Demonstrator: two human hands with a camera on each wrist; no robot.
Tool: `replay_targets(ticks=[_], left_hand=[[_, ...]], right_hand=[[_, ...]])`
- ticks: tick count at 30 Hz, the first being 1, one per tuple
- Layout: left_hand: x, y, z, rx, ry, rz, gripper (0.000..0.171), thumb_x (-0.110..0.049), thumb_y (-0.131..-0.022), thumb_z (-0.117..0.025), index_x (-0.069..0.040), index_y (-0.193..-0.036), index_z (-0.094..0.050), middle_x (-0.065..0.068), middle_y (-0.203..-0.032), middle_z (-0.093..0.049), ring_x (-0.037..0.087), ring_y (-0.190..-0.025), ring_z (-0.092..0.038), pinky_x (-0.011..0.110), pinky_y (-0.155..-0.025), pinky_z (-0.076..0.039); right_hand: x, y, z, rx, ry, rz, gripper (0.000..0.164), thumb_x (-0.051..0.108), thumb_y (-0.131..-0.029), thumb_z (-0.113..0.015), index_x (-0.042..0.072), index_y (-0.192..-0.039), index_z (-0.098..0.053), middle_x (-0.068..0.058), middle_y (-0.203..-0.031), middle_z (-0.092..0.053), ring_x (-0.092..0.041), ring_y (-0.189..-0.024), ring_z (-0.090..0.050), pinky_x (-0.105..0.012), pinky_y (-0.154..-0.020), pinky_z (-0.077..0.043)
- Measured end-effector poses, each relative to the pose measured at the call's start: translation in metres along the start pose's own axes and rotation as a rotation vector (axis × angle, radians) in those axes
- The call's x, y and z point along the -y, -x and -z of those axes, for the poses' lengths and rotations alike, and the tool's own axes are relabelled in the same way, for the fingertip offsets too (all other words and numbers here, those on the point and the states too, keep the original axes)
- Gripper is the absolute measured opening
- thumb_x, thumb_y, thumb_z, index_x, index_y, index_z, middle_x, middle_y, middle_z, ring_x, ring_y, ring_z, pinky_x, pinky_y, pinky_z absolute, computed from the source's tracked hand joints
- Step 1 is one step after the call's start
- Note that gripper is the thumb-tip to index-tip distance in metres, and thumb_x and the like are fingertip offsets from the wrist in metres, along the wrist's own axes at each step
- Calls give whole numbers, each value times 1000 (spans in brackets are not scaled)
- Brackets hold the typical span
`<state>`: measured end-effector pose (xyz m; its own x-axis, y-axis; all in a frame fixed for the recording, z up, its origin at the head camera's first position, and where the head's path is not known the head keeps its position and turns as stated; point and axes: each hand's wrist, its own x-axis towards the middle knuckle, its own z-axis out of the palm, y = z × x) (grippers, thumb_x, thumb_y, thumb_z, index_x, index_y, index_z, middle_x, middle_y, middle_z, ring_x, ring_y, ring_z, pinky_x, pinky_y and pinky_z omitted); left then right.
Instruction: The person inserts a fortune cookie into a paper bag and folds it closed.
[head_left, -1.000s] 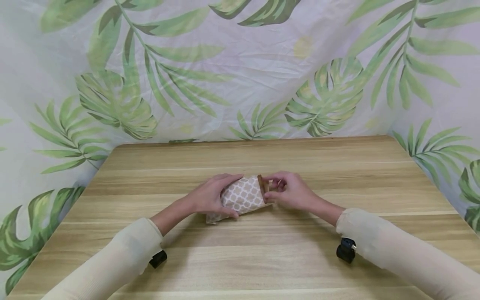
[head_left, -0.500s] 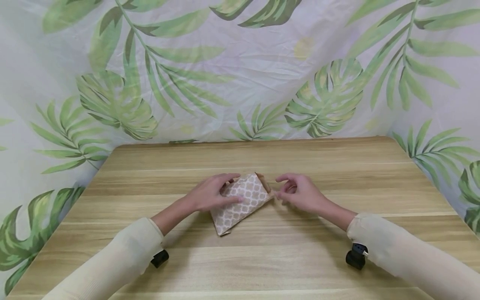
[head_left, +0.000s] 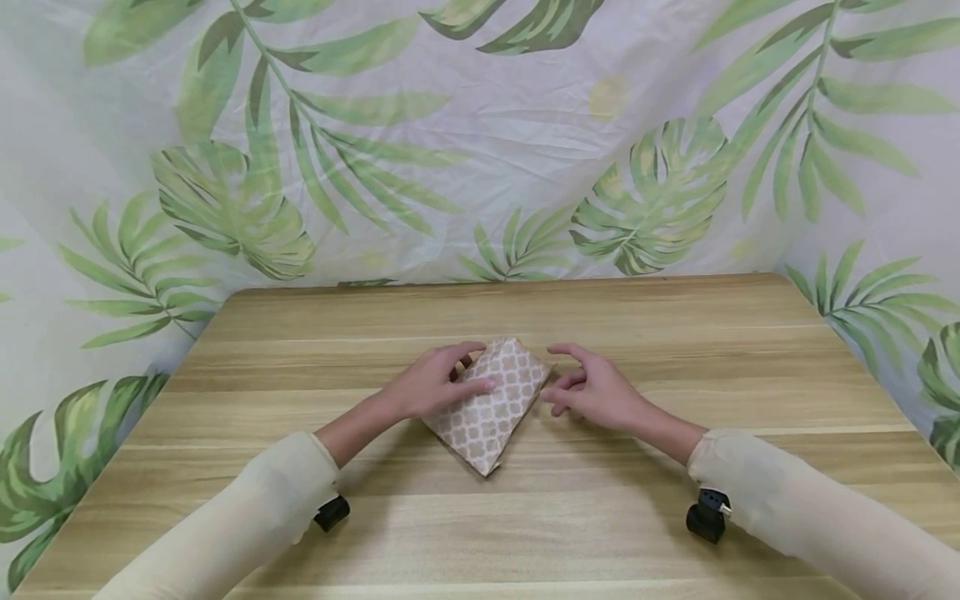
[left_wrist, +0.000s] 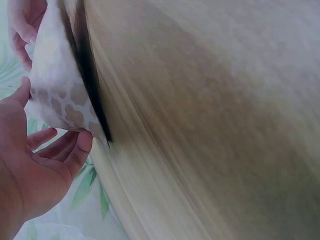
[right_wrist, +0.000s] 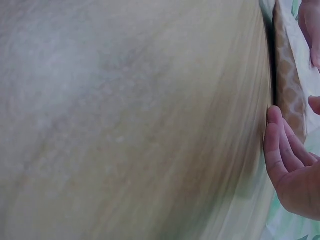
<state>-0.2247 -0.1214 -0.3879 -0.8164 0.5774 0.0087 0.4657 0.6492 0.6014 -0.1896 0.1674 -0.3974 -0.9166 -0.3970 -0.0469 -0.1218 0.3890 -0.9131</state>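
A flat tan paper packet (head_left: 498, 408) with a white lattice pattern lies aslant near the middle of the table, one corner pointing toward me. My left hand (head_left: 423, 383) holds its left side, thumb on top and fingers at the far edge. In the left wrist view, those fingers curl under a corner of the packet (left_wrist: 65, 102). Beside the packet's right edge is my right hand (head_left: 600, 392), index finger stretched out and thumb close to the edge. The right wrist view has that hand's fingers (right_wrist: 274, 135) fairly straight, low at the tabletop alongside the packet (right_wrist: 290, 75).
The wooden table (head_left: 570, 533) spreads out on all sides of the packet. A leaf-print cloth (head_left: 480, 150) hangs behind it and down both sides. Dark wrist cameras (head_left: 707, 515) sit under both sleeves.
My right hand has let go of the packet's brown end. The packet has turned counterclockwise, its near corner swinging right and the brown end going out of sight. My left thumb has moved up onto its face.
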Motion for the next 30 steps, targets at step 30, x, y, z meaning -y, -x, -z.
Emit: replay_targets(ticks=[30], left_hand=[[-15, -7, -3, -66, 254, -71, 93, -23, -91, -82, -15, -164, -25, 26, -127, -60, 16, -73, -70, 31, -60, -58]], right_hand=[[13, -10, 8, -28, 12, 171, 83, -2, -88, -80, 4, -157, -36, -27, -122, -56, -33, -94, -73, -31, -75, -61]])
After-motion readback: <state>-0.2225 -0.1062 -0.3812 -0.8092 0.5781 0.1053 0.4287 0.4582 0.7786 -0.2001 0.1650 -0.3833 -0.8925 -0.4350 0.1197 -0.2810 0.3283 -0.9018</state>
